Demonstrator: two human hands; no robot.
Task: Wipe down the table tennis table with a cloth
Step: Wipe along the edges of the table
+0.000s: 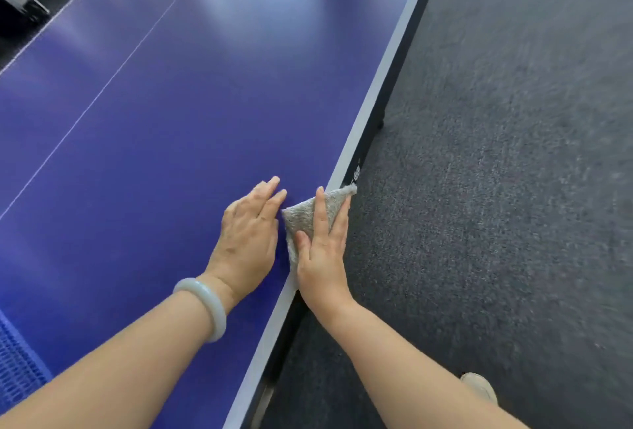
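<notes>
Bare left forearm [120, 360], bare right forearm [397, 356], smooth pale greenish bangle [221, 317] on left wrist, light beige shoe [479, 385]

The table top [164, 127] ahead of the hands is smooth and glossy; the cloth [305, 214] under the right fingers — rough, fluffy terry; the carpet [496, 188] to their right — matt, coarse.

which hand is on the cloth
The right hand, bare-wristed, presses flat on the grey cloth at the table edge; the left hand, wearing the pale bangle, lies on the bare blue tabletop beside it.
</notes>
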